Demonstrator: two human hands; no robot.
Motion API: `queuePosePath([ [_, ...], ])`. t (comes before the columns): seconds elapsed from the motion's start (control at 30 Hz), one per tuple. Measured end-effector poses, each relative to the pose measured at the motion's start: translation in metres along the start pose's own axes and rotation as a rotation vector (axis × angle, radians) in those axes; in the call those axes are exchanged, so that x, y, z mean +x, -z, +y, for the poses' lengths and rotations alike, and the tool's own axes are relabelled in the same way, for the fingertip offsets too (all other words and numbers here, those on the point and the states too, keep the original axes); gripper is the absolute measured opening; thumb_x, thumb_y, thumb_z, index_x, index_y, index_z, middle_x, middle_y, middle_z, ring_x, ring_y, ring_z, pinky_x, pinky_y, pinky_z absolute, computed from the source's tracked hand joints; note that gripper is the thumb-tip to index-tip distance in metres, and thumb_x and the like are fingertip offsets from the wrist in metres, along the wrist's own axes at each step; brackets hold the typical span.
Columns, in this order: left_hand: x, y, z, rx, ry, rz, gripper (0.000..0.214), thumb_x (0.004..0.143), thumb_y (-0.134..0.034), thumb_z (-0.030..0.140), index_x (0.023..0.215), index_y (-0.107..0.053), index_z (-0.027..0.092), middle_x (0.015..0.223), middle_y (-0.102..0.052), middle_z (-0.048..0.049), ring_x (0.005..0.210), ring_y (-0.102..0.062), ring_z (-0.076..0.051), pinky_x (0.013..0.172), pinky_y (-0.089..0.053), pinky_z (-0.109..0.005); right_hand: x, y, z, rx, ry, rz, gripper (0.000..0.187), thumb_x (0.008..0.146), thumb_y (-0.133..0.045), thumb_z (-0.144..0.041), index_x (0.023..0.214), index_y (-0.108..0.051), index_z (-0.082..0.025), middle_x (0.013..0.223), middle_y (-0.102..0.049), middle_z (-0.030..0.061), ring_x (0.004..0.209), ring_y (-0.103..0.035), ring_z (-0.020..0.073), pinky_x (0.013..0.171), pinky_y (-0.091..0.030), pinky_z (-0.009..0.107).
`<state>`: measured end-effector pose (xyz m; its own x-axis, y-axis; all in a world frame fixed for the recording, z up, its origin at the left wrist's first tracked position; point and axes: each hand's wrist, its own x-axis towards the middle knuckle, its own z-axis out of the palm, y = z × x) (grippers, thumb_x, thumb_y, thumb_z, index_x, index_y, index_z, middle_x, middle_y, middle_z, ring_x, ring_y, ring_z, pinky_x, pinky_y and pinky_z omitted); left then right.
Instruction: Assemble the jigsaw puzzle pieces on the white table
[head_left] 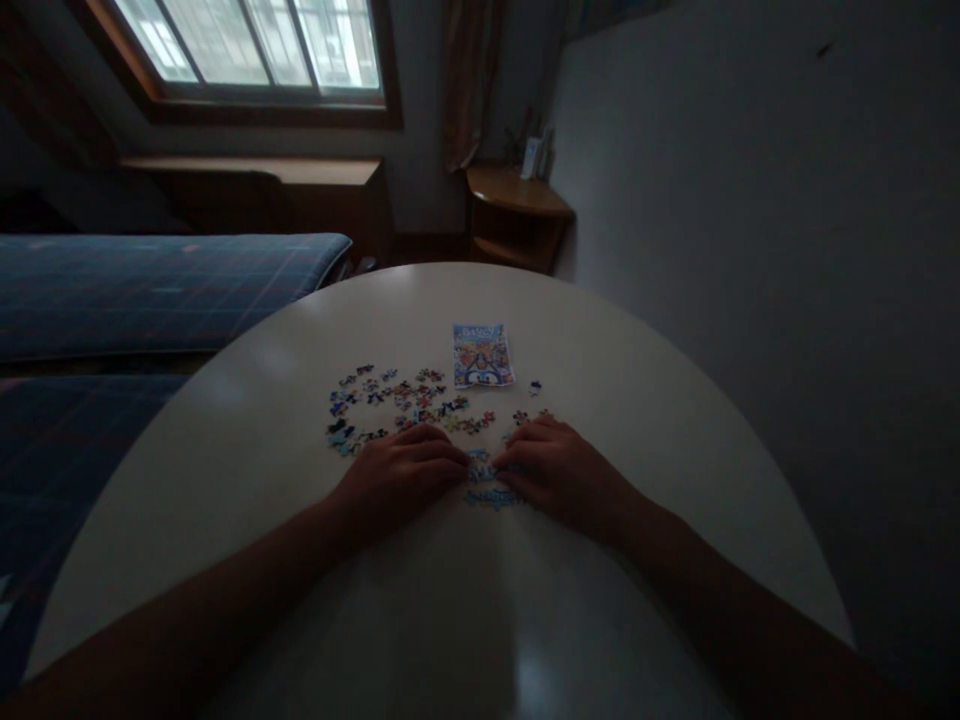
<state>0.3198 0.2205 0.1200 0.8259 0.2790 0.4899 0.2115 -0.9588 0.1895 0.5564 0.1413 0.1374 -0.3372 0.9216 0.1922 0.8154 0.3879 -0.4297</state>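
Both hands rest low over the pale round table, on either side of a small cluster of blue puzzle pieces (480,466). My left hand (412,467) is closed, fingertips together at the left edge of the cluster. From the right, my right hand (555,467) has its fingers closed at the opposite edge of those pieces. Just below the fingertips lies a joined blue strip of puzzle pieces (491,497). Loose puzzle pieces (405,395) spread beyond my left hand. A picture sheet (482,356) with a colourful print lies farther back.
The round table (660,400) fills the middle. A single puzzle piece (535,387) lies right of the sheet. A bed with a plaid blue cover (150,290) stands at the left, a wooden corner shelf (517,190) behind, and a white wall (750,220) at the right.
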Motion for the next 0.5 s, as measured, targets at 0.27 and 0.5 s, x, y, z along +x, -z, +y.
queuePosePath([
  [0.27,0.0031,0.0061,-0.0001,0.08,-0.078,-0.066,0.024,0.098,-0.049,0.021,0.111,-0.069,0.023,0.106,-0.074,-0.0022,0.096,-0.063,-0.019,0.075,-0.056,-0.029,0.0007,0.0013,-0.0015,0.0,-0.001,-0.004,0.007,0.085,-0.069,-0.021,0.091,-0.074,-0.022,0.091,-0.069,0.0052,0.092,-0.063,0.0206,0.094,-0.042,0.041],
  [0.5,-0.0004,0.0051,-0.0036,0.077,-0.086,-0.138,0.023,0.095,-0.05,0.017,0.108,-0.068,0.025,0.112,-0.071,-0.0025,0.1,-0.061,-0.021,0.079,-0.055,-0.033,0.0,0.001,-0.0004,0.001,0.012,0.001,0.007,0.087,-0.067,-0.022,0.09,-0.073,-0.021,0.09,-0.069,0.0059,0.089,-0.063,0.0202,0.091,-0.044,0.039],
])
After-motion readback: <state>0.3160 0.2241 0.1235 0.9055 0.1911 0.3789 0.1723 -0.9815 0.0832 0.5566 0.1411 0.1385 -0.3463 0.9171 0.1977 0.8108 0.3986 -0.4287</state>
